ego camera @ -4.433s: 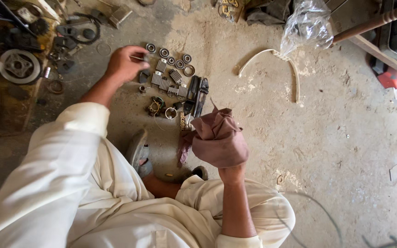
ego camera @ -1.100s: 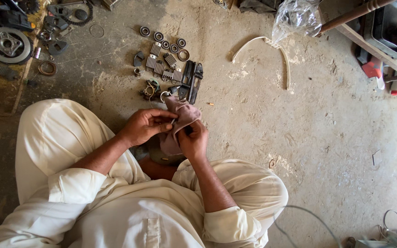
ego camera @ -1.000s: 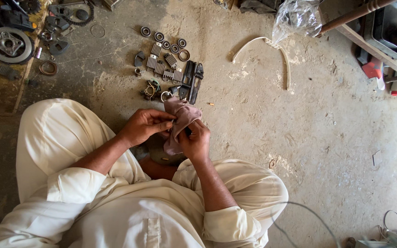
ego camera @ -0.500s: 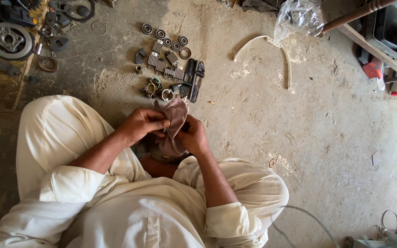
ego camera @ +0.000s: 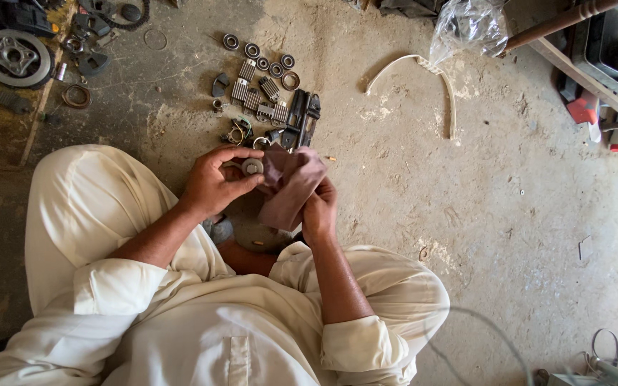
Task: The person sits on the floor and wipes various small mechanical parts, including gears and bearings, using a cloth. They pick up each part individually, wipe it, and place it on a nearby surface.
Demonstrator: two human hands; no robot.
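Head view: the left hand (ego camera: 212, 184) pinches a small round metal bearing (ego camera: 252, 166) in curled fingertips, beside the brownish rag (ego camera: 289, 184) gripped by the right hand (ego camera: 318, 209). Wiping seems underway; next calls for steady turning against cloth.

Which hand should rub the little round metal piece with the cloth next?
Probably the right hand: it already grips the cloth beside the round piece, which the left hand pinches.

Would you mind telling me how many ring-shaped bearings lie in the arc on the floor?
5 ring-shaped bearings, curving above the finned metal blocks. More may be hidden in the parts pile.
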